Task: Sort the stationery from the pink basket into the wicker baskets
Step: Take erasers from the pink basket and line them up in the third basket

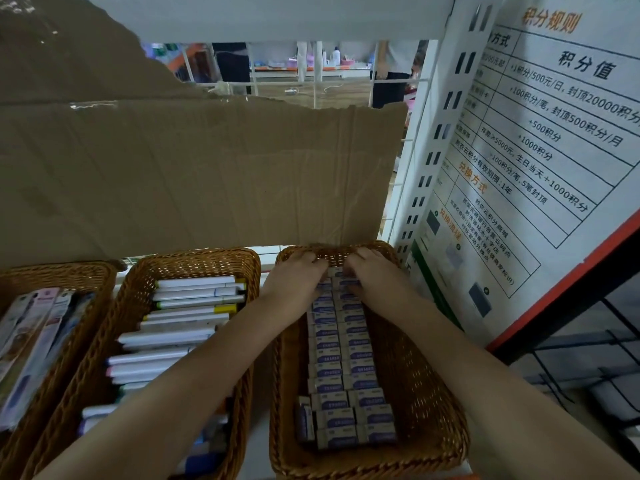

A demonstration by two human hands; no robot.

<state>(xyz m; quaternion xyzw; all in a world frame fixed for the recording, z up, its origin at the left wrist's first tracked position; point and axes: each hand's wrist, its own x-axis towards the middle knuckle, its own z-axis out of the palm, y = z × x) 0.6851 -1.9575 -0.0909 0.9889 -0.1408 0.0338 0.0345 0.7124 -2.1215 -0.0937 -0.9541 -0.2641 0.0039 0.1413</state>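
Note:
Three wicker baskets stand side by side on a shelf. The right wicker basket (429,386) holds two neat rows of purple-and-white erasers (341,362). My left hand (296,280) and my right hand (372,275) both rest at the far end of these rows, fingertips pressed on the farthest erasers by the basket's back wall. The middle wicker basket (138,292) is full of white marker pens (187,317) laid crosswise. The left wicker basket (90,271) holds flat packaged stationery (31,327). The pink basket is not in view.
A large sheet of brown cardboard (194,174) stands upright behind the baskets. A white slotted shelf post (429,161) and a printed poster (540,150) rise at the right. A person's legs show beyond the shelf at the top.

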